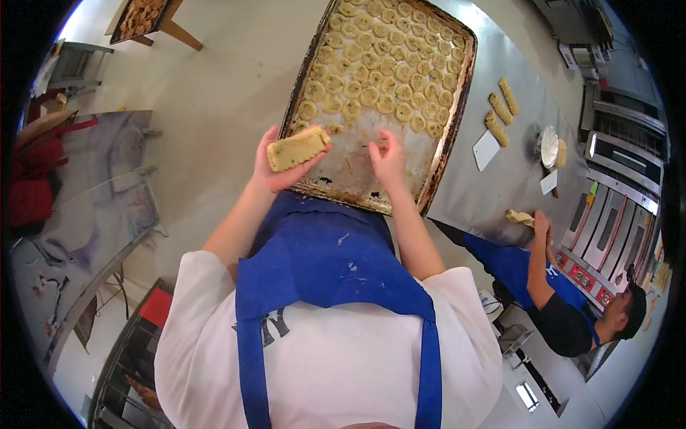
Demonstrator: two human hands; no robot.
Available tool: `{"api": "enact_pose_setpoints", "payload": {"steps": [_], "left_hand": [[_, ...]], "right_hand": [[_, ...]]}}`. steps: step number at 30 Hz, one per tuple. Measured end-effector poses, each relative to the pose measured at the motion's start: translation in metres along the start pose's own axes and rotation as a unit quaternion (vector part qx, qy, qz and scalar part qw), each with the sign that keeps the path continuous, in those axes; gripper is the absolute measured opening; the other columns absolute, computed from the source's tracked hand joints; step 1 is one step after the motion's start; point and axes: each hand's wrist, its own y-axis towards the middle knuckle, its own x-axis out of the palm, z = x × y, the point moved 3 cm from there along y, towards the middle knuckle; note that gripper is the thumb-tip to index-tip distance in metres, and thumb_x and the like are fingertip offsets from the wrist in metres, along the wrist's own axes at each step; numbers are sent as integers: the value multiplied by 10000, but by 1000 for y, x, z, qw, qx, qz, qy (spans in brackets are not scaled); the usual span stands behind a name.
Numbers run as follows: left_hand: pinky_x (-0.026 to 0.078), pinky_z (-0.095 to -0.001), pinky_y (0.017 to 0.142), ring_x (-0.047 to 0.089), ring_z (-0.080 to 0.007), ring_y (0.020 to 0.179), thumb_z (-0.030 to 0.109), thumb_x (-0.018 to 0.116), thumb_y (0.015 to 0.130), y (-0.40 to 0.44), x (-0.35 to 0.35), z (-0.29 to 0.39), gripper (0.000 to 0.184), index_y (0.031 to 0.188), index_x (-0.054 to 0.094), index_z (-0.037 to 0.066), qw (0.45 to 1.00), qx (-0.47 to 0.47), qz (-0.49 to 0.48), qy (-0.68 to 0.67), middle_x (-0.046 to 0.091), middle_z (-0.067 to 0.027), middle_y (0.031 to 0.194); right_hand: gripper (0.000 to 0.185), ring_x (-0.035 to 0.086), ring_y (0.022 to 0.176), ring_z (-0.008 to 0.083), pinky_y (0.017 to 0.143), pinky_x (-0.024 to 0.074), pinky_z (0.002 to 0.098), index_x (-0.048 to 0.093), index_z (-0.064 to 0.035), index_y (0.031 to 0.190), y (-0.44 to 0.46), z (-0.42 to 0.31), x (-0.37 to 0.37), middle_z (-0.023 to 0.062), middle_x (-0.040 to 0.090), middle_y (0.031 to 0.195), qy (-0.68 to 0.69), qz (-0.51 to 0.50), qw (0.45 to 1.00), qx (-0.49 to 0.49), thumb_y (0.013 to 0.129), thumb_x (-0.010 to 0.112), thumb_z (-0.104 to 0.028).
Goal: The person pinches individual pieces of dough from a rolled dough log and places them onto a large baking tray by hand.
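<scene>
My left hand (273, 177) is closed around a thick yellow piece of dough (296, 150) with green flecks and a notched lower edge, held over the near left edge of a baking tray (343, 175). Over the bare near part of the tray is my right hand (389, 163). Its fingers are loosely bent, with the thumb apart from them and nothing visible between them. Rows of round, flat dough slices (386, 82) cover the tray's far part. A small dough piece (334, 129) lies on the tray between my hands.
On the metal table (457, 186) at right are several ridged dough rolls (498, 127), a white scraper (486, 150) and a pale bowl-like object (549, 145). A co-worker (572, 314) handles dough there. At upper left, another tray (141, 18) holds brown pieces.
</scene>
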Motion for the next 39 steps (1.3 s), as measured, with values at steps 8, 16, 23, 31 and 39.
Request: {"api": "enact_pose_setpoints", "payload": {"steps": [8,16,23,31,39], "left_hand": [[255,-530,1121,271,-423,1371,613,427,896,-44,25,22,856,1472,238,9,992,47,32,109,292,-219,1489],[257,-523,1123,266,-420,1375,652,468,861,-43,20,0,907,1481,229,34,996,44,17,76,296,-199,1493],[281,-485,1121,324,-386,1356,573,414,925,-43,14,-2,781,1469,269,31,994,-2,7,111,345,-198,1463],[289,-493,1122,304,-419,1357,560,483,900,-31,15,-8,819,1474,246,27,990,-29,38,135,309,-183,1489],[271,-500,1128,308,-427,1351,549,491,899,-28,18,-13,822,1470,245,12,990,-44,32,128,305,-205,1483]], "right_hand": [[364,600,993,303,814,499,407,593,-66,1148,15,-58,46,135,571,1114,-168,-31,972,-161,828,664,-226],[300,579,999,318,840,496,400,643,-50,1023,26,-36,31,130,565,1089,-229,-93,924,-291,726,657,-86],[318,582,997,325,839,496,412,632,-49,1063,14,-22,6,119,585,1077,-181,-21,954,-236,765,695,-139],[315,613,935,317,786,510,400,632,-55,1096,48,-15,7,133,603,1064,-158,36,972,-172,804,686,-160],[284,623,902,276,744,521,380,663,-68,1051,69,-11,7,90,621,992,-198,23,955,-221,795,707,-182]]}}
